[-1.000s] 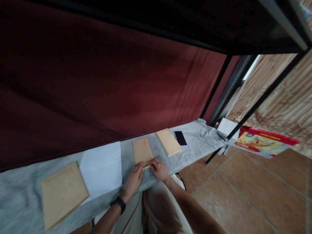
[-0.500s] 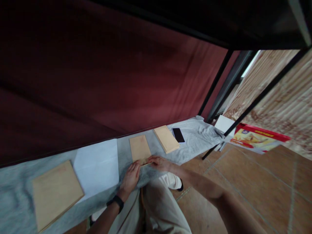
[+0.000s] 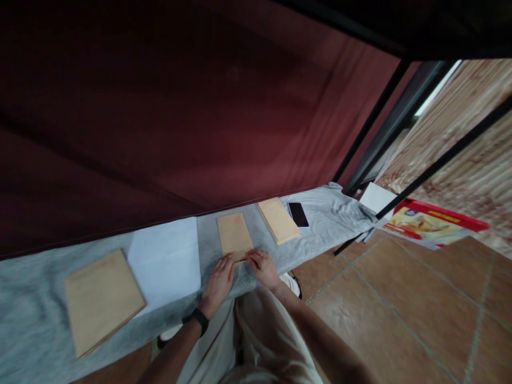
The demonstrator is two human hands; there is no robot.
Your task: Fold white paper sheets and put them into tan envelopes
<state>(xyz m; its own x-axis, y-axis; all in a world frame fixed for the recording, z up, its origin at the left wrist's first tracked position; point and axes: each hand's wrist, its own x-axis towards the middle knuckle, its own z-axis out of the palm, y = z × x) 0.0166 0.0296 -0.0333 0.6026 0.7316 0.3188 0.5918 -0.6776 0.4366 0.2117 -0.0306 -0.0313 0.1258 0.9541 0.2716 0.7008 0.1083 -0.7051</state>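
Note:
A brown paper envelope [image 3: 234, 232] lies flat on the grey cloth [image 3: 208, 240] in front of me. At its near left corner my left hand [image 3: 221, 274] pinches the edge, a dark band on that wrist. My right hand [image 3: 262, 265] grips the near right corner, fingers bent over it. Between the fingertips the near edge looks folded, though the details are small. To the right rests a neat stack of similar brown envelopes [image 3: 279, 220]. White paper sheets [image 3: 165, 261] lie to the left, and a larger stack of brown envelopes [image 3: 104, 301] partly overlaps them.
A dark phone [image 3: 298, 214] lies beyond the right stack. Dark red sheeting [image 3: 240, 133] rises behind the cloth-covered surface. Black metal posts [image 3: 372, 120] stand at the right, near a red and yellow printed box [image 3: 436, 221] above the tiled floor [image 3: 400, 304].
The view has shifted slightly, so the things sit a little higher and further right. My right hand has drawn back to the envelope's near right corner. Both hands stay on the envelope.

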